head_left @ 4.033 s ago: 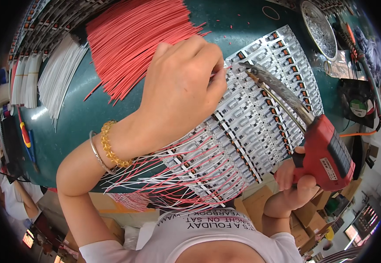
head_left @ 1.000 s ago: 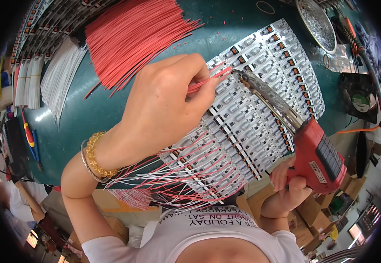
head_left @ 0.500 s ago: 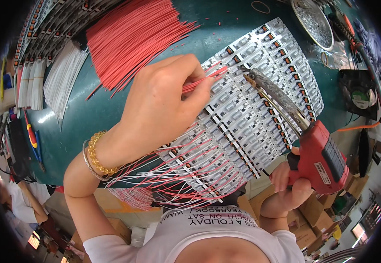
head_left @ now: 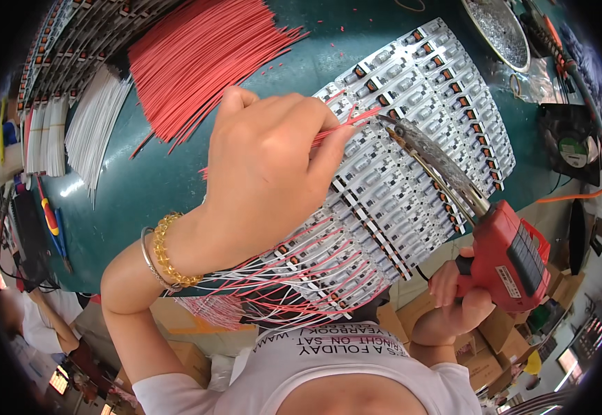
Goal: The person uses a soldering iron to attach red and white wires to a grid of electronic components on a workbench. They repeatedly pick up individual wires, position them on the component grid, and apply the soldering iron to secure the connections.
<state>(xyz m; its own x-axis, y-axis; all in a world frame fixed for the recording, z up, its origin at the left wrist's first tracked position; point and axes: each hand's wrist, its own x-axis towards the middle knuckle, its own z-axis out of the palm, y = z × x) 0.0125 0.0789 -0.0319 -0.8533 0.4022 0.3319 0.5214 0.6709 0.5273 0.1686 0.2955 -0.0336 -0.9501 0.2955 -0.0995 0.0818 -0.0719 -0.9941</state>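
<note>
My left hand (head_left: 266, 152) is closed in a pinch on several thin red wires (head_left: 363, 116), whose ends stick out past the fingertips over a panel of circuit boards (head_left: 418, 104). My right hand (head_left: 457, 294) grips a red soldering gun (head_left: 508, 259) by its handle. The gun's dark, crusted tip points up and left over the panel, close to the red wire ends; whether they touch I cannot tell. Red and white wires (head_left: 294, 280) trail from the panel's near rows. The left hand and wrist hide part of the panel's left side.
A thick bundle of red wires (head_left: 204, 55) lies at the back left of the green table (head_left: 135, 214), beside white wires (head_left: 97, 131). More boards (head_left: 83, 41) stand far left. A round metal dish (head_left: 498, 31) is at the far right, above a black fan-like device (head_left: 571, 145). Screwdrivers (head_left: 52, 218) lie left.
My left hand has moved a little to the right, bringing the red wire ends closer to the soldering gun's tip. The gun's body has dipped slightly.
</note>
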